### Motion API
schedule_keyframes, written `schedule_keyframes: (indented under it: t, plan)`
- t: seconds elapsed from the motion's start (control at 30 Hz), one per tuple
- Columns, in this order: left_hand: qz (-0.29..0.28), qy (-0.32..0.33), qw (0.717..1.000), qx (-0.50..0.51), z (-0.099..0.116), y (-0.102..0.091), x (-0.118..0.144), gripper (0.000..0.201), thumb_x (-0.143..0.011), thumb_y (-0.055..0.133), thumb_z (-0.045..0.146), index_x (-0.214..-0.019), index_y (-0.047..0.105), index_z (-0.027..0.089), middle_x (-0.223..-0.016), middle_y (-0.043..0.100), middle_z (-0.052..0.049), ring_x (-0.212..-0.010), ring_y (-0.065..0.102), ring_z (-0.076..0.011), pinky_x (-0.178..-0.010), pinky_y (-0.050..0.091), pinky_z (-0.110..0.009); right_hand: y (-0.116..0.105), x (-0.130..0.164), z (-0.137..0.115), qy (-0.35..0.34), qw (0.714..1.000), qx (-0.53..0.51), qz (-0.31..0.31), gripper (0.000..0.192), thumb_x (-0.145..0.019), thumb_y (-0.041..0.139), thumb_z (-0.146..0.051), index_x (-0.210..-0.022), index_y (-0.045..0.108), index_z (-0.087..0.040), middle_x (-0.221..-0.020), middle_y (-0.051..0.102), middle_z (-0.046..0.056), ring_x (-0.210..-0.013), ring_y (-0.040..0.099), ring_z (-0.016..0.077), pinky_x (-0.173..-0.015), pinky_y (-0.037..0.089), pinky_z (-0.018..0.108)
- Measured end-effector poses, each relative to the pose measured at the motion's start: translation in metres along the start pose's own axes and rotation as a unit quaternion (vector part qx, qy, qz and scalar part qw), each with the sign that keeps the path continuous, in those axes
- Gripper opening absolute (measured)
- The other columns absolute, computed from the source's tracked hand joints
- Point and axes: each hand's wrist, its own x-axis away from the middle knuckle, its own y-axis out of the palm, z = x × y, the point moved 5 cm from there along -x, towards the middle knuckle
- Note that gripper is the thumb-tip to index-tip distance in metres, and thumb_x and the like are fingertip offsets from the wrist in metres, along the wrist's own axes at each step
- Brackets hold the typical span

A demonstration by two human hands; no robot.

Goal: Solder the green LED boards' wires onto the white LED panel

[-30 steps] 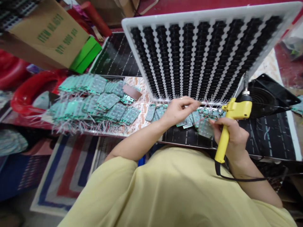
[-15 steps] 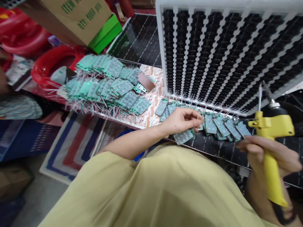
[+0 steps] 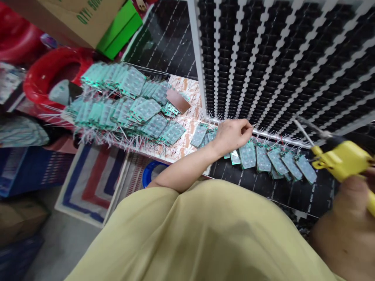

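The soldering gun [image 3: 344, 160] has a glossy yellow plastic body and a bare metal tip. Left of it lie small circuit boards [image 3: 275, 160], matt green, on a smooth black sheet [image 3: 295, 193]. Above stands a white plastic grid [image 3: 202, 78]. Far left, brown cardboard [image 3: 67, 19].

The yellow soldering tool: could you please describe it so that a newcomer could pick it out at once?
Start at the big white-and-black grid panel standing at the back, then follow its lower edge to the right, past the row of small green circuit boards. There the right hand grips the soldering tool. It is the only bright yellow thing, with a thin metal tip.
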Motion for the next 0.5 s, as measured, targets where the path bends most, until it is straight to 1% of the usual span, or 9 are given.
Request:
schedule_keyframes:
  t: [0.03,0.07,0.13,0.2,0.23,0.3,0.37,0.43,0.5]
  plan:
    - [-0.008,-0.008,1.0,-0.012,-0.005,0.001,-0.003,0.014,-0.078,0.059,0.02,-0.076,0.072,0.015,-0.071,0.072,-0.004,-0.064,0.061,-0.0126,-0.068,0.046,-0.028,0.001,0.0,-0.002,-0.014,1.0,0.006,-0.001,0.049,-0.07,0.081,-0.047,-0.117,0.068,-0.038,-0.096,0.07,0.002,-0.066,0.063,0.0175,-0.05,0.047,0.031]
    - [-0.018,-0.018,1.0,-0.005,-0.01,0.003,-0.005,0.015,-0.078,0.059,0.02,-0.075,0.072,0.014,-0.07,0.072,-0.004,-0.064,0.061,-0.0127,-0.068,0.045,-0.027,0.004,0.001,-0.003,-0.017,0.999,0.014,-0.032,0.052,-0.069,0.083,-0.041,-0.119,0.067,-0.036,-0.097,0.07,0.002,-0.066,0.064,0.0179,-0.051,0.048,0.031]
    - [-0.033,-0.04,0.998,0.037,-0.016,0.006,-0.008,0.015,-0.077,0.058,0.02,-0.073,0.071,0.014,-0.069,0.071,-0.004,-0.065,0.061,-0.0126,-0.067,0.045,-0.026,0.016,0.005,-0.001,0.001,0.986,0.026,-0.164,0.052,-0.075,0.078,-0.034,-0.125,0.063,-0.03,-0.099,0.071,0.004,-0.071,0.067,0.0196,-0.058,0.054,0.031]
    - [-0.042,-0.059,0.994,0.08,-0.02,0.008,-0.009,0.015,-0.076,0.059,0.021,-0.073,0.071,0.014,-0.069,0.07,-0.003,-0.066,0.061,-0.0121,-0.066,0.045,-0.025,0.023,0.011,0.001,-0.016,0.966,0.021,-0.258,0.049,-0.078,0.077,-0.036,-0.124,0.061,-0.026,-0.098,0.071,0.004,-0.074,0.068,0.0199,-0.06,0.056,0.03]
    - [-0.046,-0.068,0.992,0.094,-0.022,0.01,-0.01,0.014,-0.075,0.059,0.021,-0.073,0.071,0.014,-0.068,0.07,-0.003,-0.066,0.061,-0.0118,-0.065,0.045,-0.024,0.026,0.013,0.0,-0.042,0.96,0.019,-0.278,0.048,-0.077,0.078,-0.037,-0.121,0.061,-0.025,-0.096,0.071,0.003,-0.072,0.068,0.0194,-0.058,0.057,0.029]
    - [-0.053,-0.08,0.989,0.111,-0.025,0.011,-0.012,0.013,-0.073,0.06,0.021,-0.073,0.071,0.014,-0.067,0.07,-0.002,-0.066,0.06,-0.0113,-0.064,0.044,-0.024,0.027,0.013,0.003,-0.069,0.96,0.035,-0.269,0.042,-0.076,0.08,-0.036,-0.112,0.062,-0.025,-0.092,0.071,0.002,-0.069,0.068,0.018,-0.054,0.056,0.026]
    - [-0.056,-0.085,0.987,0.121,-0.026,0.012,-0.013,0.012,-0.073,0.06,0.02,-0.072,0.071,0.014,-0.066,0.069,-0.001,-0.065,0.059,-0.011,-0.063,0.044,-0.023,0.031,0.011,0.004,-0.09,0.959,0.049,-0.262,0.03,-0.079,0.077,-0.035,-0.103,0.062,-0.025,-0.088,0.071,0.001,-0.063,0.065,0.0161,-0.05,0.054,0.025]
    - [-0.056,-0.087,0.987,0.124,-0.026,0.012,-0.014,0.012,-0.072,0.06,0.02,-0.071,0.07,0.014,-0.065,0.068,-0.001,-0.064,0.059,-0.0107,-0.063,0.044,-0.023,0.037,0.009,0.003,-0.117,0.95,0.051,-0.284,0.021,-0.085,0.071,-0.038,-0.098,0.062,-0.025,-0.086,0.07,0.002,-0.06,0.064,0.0153,-0.048,0.053,0.024]
    - [-0.053,-0.088,0.987,0.121,-0.026,0.012,-0.014,0.012,-0.072,0.06,0.02,-0.07,0.07,0.014,-0.064,0.068,-0.001,-0.064,0.058,-0.0106,-0.063,0.043,-0.023,0.043,0.008,-0.002,-0.15,0.935,0.053,-0.316,0.018,-0.09,0.064,-0.038,-0.099,0.061,-0.023,-0.085,0.07,0.005,-0.06,0.065,0.0156,-0.049,0.053,0.022]
